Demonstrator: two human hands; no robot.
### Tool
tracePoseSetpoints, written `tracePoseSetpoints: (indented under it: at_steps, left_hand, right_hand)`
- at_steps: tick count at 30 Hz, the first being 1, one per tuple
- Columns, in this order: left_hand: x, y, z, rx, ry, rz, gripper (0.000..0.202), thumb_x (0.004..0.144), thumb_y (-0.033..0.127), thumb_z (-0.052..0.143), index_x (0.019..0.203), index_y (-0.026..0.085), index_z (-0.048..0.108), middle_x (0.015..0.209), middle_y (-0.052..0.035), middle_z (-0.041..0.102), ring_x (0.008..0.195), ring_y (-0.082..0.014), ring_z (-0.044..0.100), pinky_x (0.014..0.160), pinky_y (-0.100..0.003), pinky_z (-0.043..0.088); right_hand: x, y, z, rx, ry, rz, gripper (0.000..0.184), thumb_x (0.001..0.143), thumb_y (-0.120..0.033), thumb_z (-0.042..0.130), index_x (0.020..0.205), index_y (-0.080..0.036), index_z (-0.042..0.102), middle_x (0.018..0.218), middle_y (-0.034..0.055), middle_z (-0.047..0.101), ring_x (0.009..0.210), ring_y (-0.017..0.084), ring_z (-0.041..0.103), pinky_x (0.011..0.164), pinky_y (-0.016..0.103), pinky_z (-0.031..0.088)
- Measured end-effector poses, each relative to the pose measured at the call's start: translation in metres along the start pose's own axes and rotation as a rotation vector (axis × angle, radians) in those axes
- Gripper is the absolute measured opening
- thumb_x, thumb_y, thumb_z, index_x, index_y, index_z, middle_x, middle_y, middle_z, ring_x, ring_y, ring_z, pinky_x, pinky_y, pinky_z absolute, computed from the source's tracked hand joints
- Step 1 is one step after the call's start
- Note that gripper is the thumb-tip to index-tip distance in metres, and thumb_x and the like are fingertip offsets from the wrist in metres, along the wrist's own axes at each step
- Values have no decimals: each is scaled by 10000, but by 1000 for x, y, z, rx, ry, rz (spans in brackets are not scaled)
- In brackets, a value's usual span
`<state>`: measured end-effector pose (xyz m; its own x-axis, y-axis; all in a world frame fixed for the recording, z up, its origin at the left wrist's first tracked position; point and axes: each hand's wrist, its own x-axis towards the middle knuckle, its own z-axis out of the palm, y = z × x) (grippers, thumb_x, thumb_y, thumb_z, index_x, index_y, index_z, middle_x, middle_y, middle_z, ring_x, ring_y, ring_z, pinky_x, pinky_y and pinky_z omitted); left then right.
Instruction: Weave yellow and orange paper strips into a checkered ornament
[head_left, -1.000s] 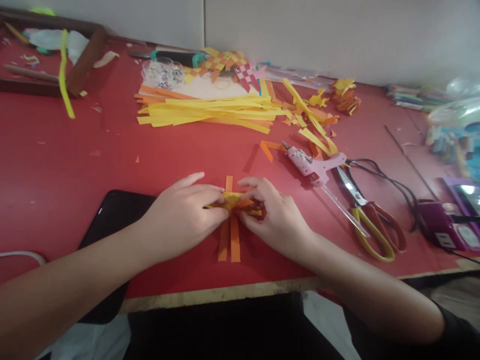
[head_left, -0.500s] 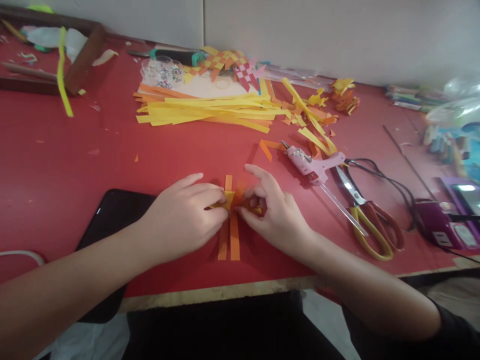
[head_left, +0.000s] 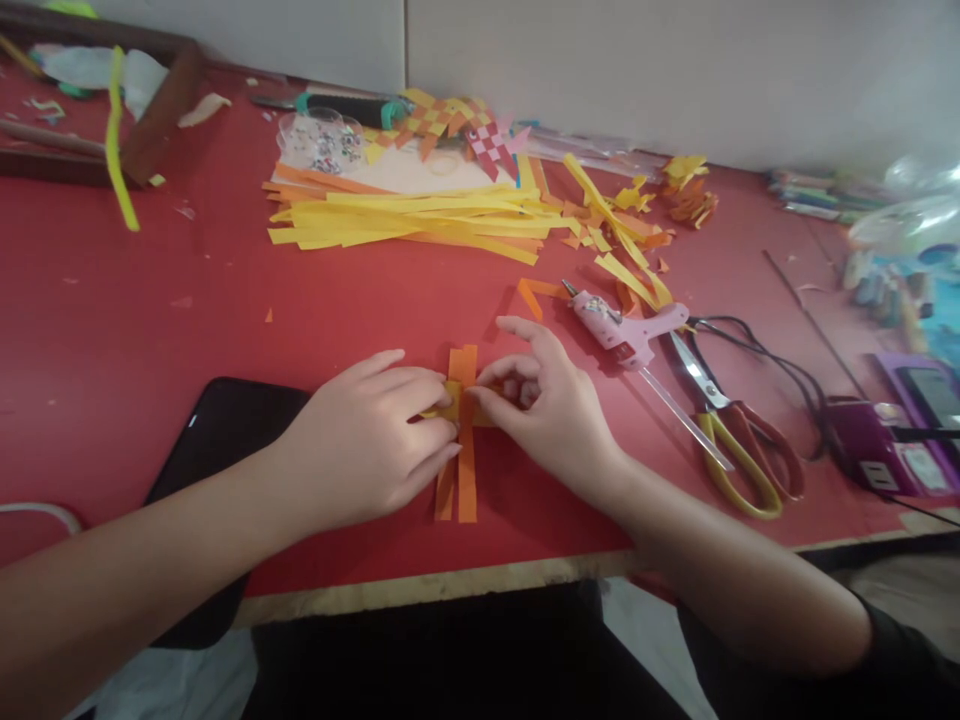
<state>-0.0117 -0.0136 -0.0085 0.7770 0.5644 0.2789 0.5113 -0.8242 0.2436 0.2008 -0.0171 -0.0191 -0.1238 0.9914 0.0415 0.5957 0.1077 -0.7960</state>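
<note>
Two orange paper strips [head_left: 467, 480] lie side by side on the red table, pointing away from me, and cross a yellow paper strip [head_left: 454, 398]. My left hand [head_left: 375, 430] is closed over the left side of the crossing, fingertips and thumb pressed on the strips. My right hand [head_left: 551, 395] has its thumb and a finger pinched at the right edge of the right orange strip, the index finger raised. The yellow strip runs partly hidden beneath both hands. A black phone [head_left: 225, 440] lies beneath my left forearm.
On the right are a pink glue gun [head_left: 626, 330], scissors [head_left: 731, 420] and a purple device [head_left: 870, 445]. A pile of yellow and orange strips [head_left: 412, 218] lies behind, near woven paper fish [head_left: 491, 150] and a clear container [head_left: 319, 140]. A wooden tray [head_left: 161, 115] stands far left.
The right orange strip, raised and blurred before, now lies flat across the yellow strip, its far end pointing away. My right fingertips have shifted slightly up to its edge. My left hand stays almost in place.
</note>
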Motion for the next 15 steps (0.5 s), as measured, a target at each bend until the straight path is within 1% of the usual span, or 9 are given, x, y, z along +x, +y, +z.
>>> tracePoseSetpoints:
  at_steps: [4,8,12,15]
  left_hand:
    - [-1,1,0,6,-1,-2,248,966,277,553,905,172,768,1002,-109,756,977,-313,724,953,-554,525]
    - [0,0,0,7,-1,-6,244,967,274,552,916,176,769,1008,-105,757,979,-307,723,957,-551,521]
    - [0,-1,2,13,-4,5,248,969,285,551,906,175,764,1018,-107,755,978,-295,719,949,-521,526]
    - [-1,-1,2,8,-7,4,238,967,287,557,927,180,765,1016,-99,754,983,-294,717,949,-523,524]
  right_hand:
    - [2,0,1,7,-5,8,497,796,-192,675,1259,-200,494,748,-49,706,574,107,588,566,244,468]
    - [3,0,2,-2,-10,13,501,779,-168,673,1247,-199,495,731,-58,697,560,103,571,565,241,459]
    - [3,0,2,-7,-11,19,505,779,-170,671,1248,-204,485,724,-58,693,554,105,554,561,246,450]
    - [2,1,3,-19,-6,11,519,779,-183,688,1254,-205,480,754,-50,687,574,106,544,563,246,453]
